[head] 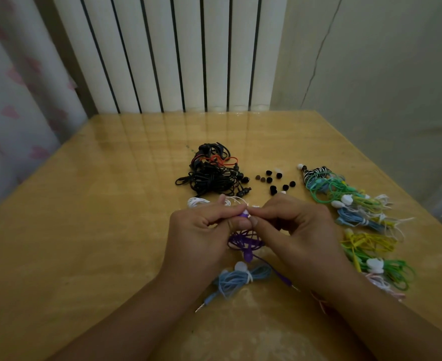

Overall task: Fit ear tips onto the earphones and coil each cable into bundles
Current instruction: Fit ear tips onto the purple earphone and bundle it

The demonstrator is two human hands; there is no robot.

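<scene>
My left hand (201,230) and my right hand (295,225) meet above the table's middle, both pinching a purple earbud with a white tip (245,213). The purple earphone cable (243,242) hangs coiled below my fingers, and its plug end (289,282) trails toward me. Beyond my hands lie several loose black ear tips (276,181). A light blue bundled earphone (240,278) rests on the table under my wrists. White earphones (199,201) show partly behind my left hand.
A tangled pile of black and red earphones (212,173) lies at the back centre. Green, blue, yellow and striped bundled earphones (355,212) line the right side of the wooden table (97,217). A radiator (178,53) stands behind the table.
</scene>
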